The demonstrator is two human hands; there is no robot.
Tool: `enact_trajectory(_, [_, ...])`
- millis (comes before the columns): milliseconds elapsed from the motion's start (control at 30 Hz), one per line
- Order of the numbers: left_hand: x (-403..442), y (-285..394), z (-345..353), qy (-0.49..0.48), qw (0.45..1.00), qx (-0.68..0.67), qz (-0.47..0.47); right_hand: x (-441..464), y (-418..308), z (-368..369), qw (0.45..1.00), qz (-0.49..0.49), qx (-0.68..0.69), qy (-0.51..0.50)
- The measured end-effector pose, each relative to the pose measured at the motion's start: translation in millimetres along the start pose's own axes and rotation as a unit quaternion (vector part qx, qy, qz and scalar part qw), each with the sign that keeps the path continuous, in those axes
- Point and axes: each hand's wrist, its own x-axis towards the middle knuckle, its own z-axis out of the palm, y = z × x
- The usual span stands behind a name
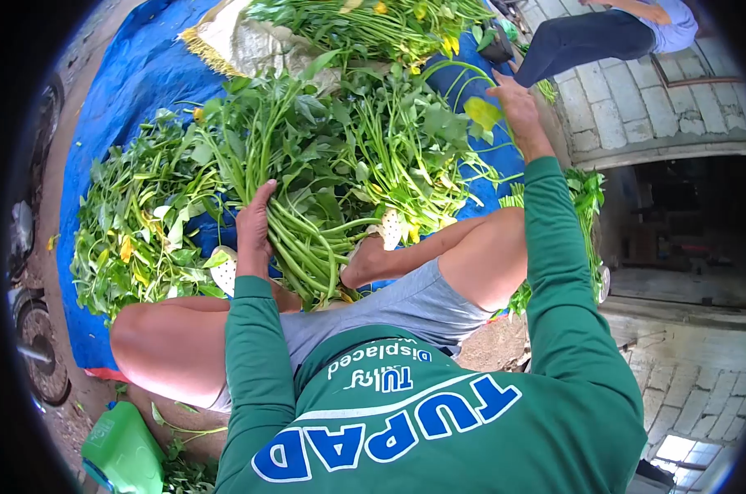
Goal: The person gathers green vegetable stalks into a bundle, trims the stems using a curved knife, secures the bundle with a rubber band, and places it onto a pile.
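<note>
My left hand [256, 224] is closed around a thick bunch of leafy green stalks [307, 239] that look like water spinach. Their cut ends point toward my lap, and the leaves fan out away from me. Out to the right, my right hand [519, 111] has its fingers closed on a long, thin green stalk [463, 70] that bends in an arc. A yellowed leaf [481, 114] hangs beside that hand. Between and beyond my hands, loose greens [397, 140] lie in a heap, some leaves yellow.
A blue tarp [101, 272] lies under the greens. A whitish woven sack [266, 49] and more bundled greens [373, 25] are at the far side. A green plastic container [124, 449] stands at lower left. Another person [595, 41] is at upper right, by a block wall [636, 107].
</note>
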Motion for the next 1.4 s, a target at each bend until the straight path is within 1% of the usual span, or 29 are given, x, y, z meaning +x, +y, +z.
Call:
enact_trajectory(33, [1.4, -2.3, -1.7, 0.007, 1.0, 0.001, -0.006, -5.8, -36.7, 7.1, 0.991, 0.112, 0.067, -0.001])
enact_trajectory(67, [3.5, -5.3, -3.7, 0.015, 1.0, 0.003, -0.012, -11.5, -67.9, 16.5, 0.966, 0.224, 0.132, -0.005])
enact_trajectory(100, [8.1, -11.2, -6.5, 0.017, 1.0, 0.002, -0.006, -14.8, -81.0, 28.5, 0.965, 0.202, 0.169, 0.004])
enact_trajectory(133, [24.6, -23.8, -17.7, 0.017, 1.0, 0.005, 0.006, -20.9, -97.0, 40.9, 0.972, 0.166, 0.166, 0.016])
enact_trajectory(200, [32.9, -34.7, -24.2, 0.028, 1.0, 0.005, -0.011, -32.0, -126.8, 68.5, 0.98, 0.1, 0.167, 0.032])
enact_trajectory(233, [35.5, -41.2, -29.1, 0.041, 0.999, 0.018, 0.005, -35.0, -133.2, 85.5, 0.98, 0.089, 0.173, 0.038])
enact_trajectory(267, [37.4, -44.1, -30.3, 0.049, 0.998, 0.031, 0.022, -40.7, -142.7, 103.9, 0.99, 0.054, 0.127, 0.037])
enact_trajectory(300, [32.8, -41.5, -27.9, 0.062, 0.996, 0.056, 0.015, -49.4, -157.2, 122.0, 0.996, 0.016, 0.077, 0.04])
enact_trajectory(333, [37.4, -49.8, -28.5, 0.032, 0.999, 0.011, 0.041, -58.7, -170.8, 138.7, 0.998, -0.023, 0.022, 0.046])
enact_trajectory(367, [34.3, -47.7, -26.1, 0.032, 0.999, 0.011, 0.023, -71.3, -180.4, 164.1, 0.998, -0.002, 0.062, 0.032])
enact_trajectory(400, [30.8, -46.3, -25.1, 0.033, 0.999, 0.01, 0.003, -84.7, -195.7, 189.3, 0.999, -0.024, 0.038, 0.019])
enact_trajectory(433, [33.0, -50.3, -27.0, 0.032, 0.999, 0.003, -0.003, -99.0, -190.9, 223.2, 0.998, -0.022, 0.066, -0.014])
enact_trajectory(467, [34.5, -50.3, -27.7, 0.034, 0.999, 0.009, -0.026, -117.9, -185.4, 256.7, 0.995, -0.049, 0.07, -0.052])
enact_trajectory(500, [36.0, -55.4, -29.0, 0.02, 0.999, -0.014, -0.029, -138.4, -181.4, 282.8, 0.987, -0.021, -0.001, -0.16])
enact_trajectory(533, [40.9, -62.5, -33.4, 0.006, 0.999, -0.036, -0.029, -159.6, -167.8, 313.3, 0.975, 0.004, 0.024, -0.222])
enact_trajectory(567, [51.3, -73.4, -42.4, -0.023, 0.998, -0.058, -0.031, -180.1, -171.2, 325.8, 0.968, 0.066, 0.009, -0.243])
enact_trajectory(667, [54.7, -84.9, -60.1, -0.053, 0.993, -0.068, -0.083, -205.8, -145.7, 357.5, 0.942, 0.15, 0.127, -0.272])
enact_trajectory(700, [40.4, -77.1, -57.1, -0.077, 0.975, -0.07, -0.198, -213.8, -142.0, 361.7, 0.924, 0.201, 0.131, -0.298])
enact_trajectory(800, [49.4, -97.8, -61.6, -0.011, 0.989, -0.07, -0.13, -222.1, -137.4, 373.2, 0.917, 0.222, 0.121, -0.308])
enact_trajectory(833, [47.4, -103.5, -60.0, 0.007, 0.998, -0.032, -0.05, -225.4, -136.5, 377.9, 0.913, 0.241, 0.128, -0.303])
enact_trajectory(900, [43.0, -115.5, -52.8, 0.045, 0.992, 0.046, 0.111, -228.9, -140.8, 382.3, 0.917, 0.222, 0.117, -0.311])
enact_trajectory(967, [33.2, -91.4, -52.1, 0.021, 0.998, 0.044, -0.03, -231.6, -151.0, 381.7, 0.925, 0.194, 0.107, -0.309])
enact_trajectory(1000, [31.1, -81.9, -54.1, 0.01, 0.994, 0.045, -0.102, -231.0, -147.0, 380.1, 0.911, 0.184, 0.157, -0.335])
enact_trajectory(1033, [39.9, -81.2, -60.2, 0.024, 0.995, 0.053, -0.083, -221.2, -146.7, 370.7, 0.883, 0.205, 0.208, -0.368])
enact_trajectory(1133, [39.1, -56.3, -53.9, -0.035, 0.995, 0.095, -0.008, -160.1, -150.5, 312.2, 0.791, 0.279, 0.273, -0.472])
enact_trajectory(1167, [29.4, -40.3, -38.6, -0.016, 0.997, 0.081, 0.0, -142.9, -147.5, 300.9, 0.818, 0.223, 0.201, -0.491])
enact_trajectory(1267, [22.1, -17.3, -22.2, -0.061, 0.997, 0.053, 0.019, -138.5, -149.1, 289.5, 0.842, 0.145, 0.219, -0.472])
enact_trajectory(1300, [20.1, -10.7, -16.5, -0.069, 0.996, 0.051, 0.024, -146.2, -151.8, 290.7, 0.87, 0.091, 0.206, -0.439])
enact_trajectory(1400, [13.2, -1.4, -7.0, -0.088, 0.994, 0.054, 0.039, -148.6, -185.0, 270.4, 0.893, 0.092, 0.149, -0.415])
